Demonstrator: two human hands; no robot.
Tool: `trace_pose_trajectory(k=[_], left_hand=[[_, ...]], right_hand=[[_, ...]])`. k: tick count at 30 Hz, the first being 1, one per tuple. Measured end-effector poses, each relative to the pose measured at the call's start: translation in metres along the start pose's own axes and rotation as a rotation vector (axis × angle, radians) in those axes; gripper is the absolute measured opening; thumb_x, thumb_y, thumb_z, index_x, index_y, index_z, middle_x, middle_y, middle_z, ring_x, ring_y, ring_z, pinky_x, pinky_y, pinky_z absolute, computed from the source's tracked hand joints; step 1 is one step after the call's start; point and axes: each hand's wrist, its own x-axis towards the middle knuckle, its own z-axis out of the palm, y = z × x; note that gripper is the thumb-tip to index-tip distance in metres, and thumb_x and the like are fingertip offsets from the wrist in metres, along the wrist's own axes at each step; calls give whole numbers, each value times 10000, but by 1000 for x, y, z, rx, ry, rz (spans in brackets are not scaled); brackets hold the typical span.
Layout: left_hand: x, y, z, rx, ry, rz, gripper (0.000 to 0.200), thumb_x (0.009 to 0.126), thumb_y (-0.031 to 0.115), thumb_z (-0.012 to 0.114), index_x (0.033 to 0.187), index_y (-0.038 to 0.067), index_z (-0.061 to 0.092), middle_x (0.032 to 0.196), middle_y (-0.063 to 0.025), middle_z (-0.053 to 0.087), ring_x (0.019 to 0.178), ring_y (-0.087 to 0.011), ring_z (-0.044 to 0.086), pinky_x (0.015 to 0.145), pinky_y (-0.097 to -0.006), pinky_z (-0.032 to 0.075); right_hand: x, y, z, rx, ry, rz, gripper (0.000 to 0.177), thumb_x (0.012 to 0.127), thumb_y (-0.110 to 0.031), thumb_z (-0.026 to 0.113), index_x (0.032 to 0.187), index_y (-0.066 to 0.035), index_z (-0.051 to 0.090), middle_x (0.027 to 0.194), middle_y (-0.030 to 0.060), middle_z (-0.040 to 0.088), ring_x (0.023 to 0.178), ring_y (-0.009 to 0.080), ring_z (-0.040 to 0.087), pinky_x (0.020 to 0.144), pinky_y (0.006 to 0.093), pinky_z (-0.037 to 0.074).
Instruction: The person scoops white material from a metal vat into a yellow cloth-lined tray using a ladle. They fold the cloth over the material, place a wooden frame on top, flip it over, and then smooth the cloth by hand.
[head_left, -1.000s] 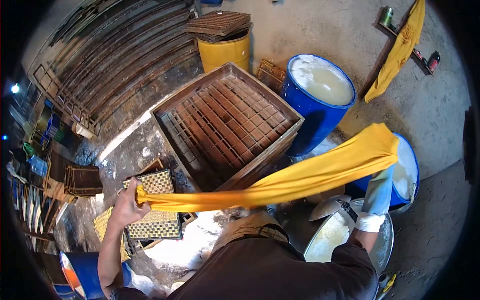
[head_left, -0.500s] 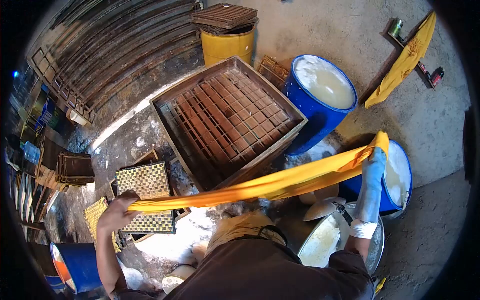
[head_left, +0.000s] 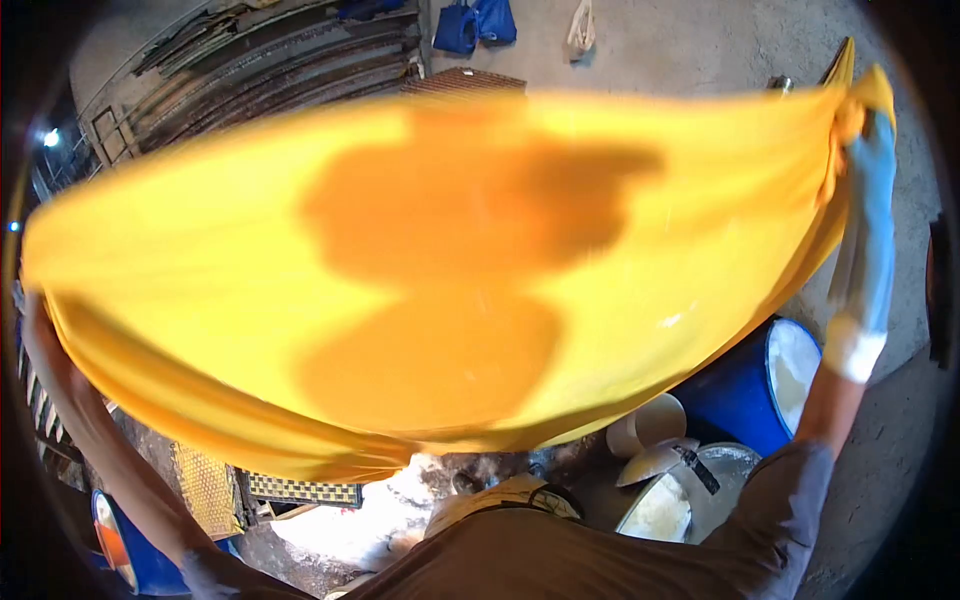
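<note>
A large yellow cloth (head_left: pixel 700 240) is stretched wide in front of me, billowing and blurred by motion, with dark shadows across it. My right hand (head_left: pixel 868 140), in a pale blue glove with a white band at the wrist, is closed on the bunched right end, raised at the upper right. At the far left my left hand (head_left: pixel 32 298) is mostly hidden by the cloth's other end, which it holds up. The cloth covers most of the middle of the view.
At lower right stand a blue drum (head_left: pixel 740 390) with pale contents, a cream bucket (head_left: pixel 648 424) and a metal basin (head_left: pixel 738 462). Black-and-yellow woven panels (head_left: pixel 305 488) lie at lower left near another blue drum (head_left: pixel 165 560). Blue bags (head_left: pixel 478 26) hang on the far wall.
Both hands have risen and moved outward. The cloth has gone from a narrow folded strip at waist height to a broad spread sheet, now hiding the wooden frame and the upper blue drum.
</note>
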Motion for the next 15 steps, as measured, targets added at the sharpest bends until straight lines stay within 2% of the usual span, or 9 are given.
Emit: trace_pose_trajectory(k=[3,7,11,15], left_hand=[[78,45,49,66,-126,187,403,1013,277,578,1320,17,561,1253,-130,636,1069,-222,643,900,-364,534],[135,84,137,144,-185,313,381,1016,286,574,1293,24,571,1207,-118,645,1006,-205,640,841,-344,527],[175,87,185,208,-194,352,362,1020,295,569,1266,31,582,1160,-106,653,942,-187,636,782,-324,519],[201,62,195,276,-167,331,345,1023,305,565,1239,38,592,1114,-94,662,878,-170,633,723,-305,511]], right_hand=[[66,-43,35,68,15,-47,406,932,-234,664,1273,-23,598,1128,93,652,977,160,632,842,320,520],[113,-72,88,172,10,-75,412,935,-238,659,1281,-25,592,1129,97,653,980,168,633,843,327,520],[132,-62,146,250,-4,-70,418,937,-242,655,1288,-26,585,1130,101,654,983,176,634,843,334,521],[134,-29,216,344,-22,-60,424,939,-246,650,1296,-27,579,1131,105,655,985,183,635,844,341,521]])
